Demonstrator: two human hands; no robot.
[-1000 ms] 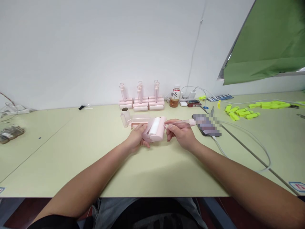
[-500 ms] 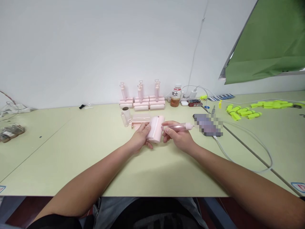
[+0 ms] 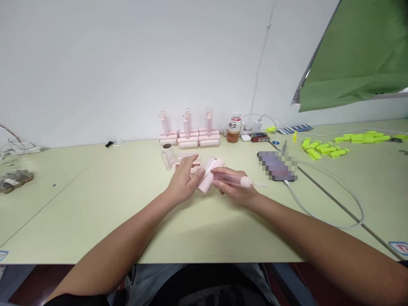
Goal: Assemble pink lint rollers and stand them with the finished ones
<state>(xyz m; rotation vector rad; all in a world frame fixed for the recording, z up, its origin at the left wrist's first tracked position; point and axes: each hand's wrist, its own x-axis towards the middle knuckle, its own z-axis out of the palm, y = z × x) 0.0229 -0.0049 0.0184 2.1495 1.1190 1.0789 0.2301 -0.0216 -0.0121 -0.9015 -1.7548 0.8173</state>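
My right hand (image 3: pixel 239 194) is wrapped around the clear pink handle of a pink lint roller (image 3: pixel 228 179). The roller's head (image 3: pixel 208 175) points away to the left, tilted above the table. Against that head lies the thumb of my left hand (image 3: pixel 182 182), with its other fingers stretched out and apart. Just behind my left hand is a pale roll with a cardboard core (image 3: pixel 167 149), and a clear pink piece (image 3: pixel 190 163) lies partly hidden by the fingers. Several similar pink lint rollers (image 3: pixel 209 140) stand along the wall, handles up.
A bottle with a white cap (image 3: pixel 234 127) stands by the wall beside chargers and cables. To the right lie a blurred-out phone (image 3: pixel 276 165) on a white cable and several neon-yellow strips (image 3: pixel 325 148). A bagged bundle (image 3: pixel 15 178) sits at far left.
My left hand has loosened from the roller head, its fingers spreading away to the left. The lint roller has turned, its head tilting and its handle end swinging slightly lower.
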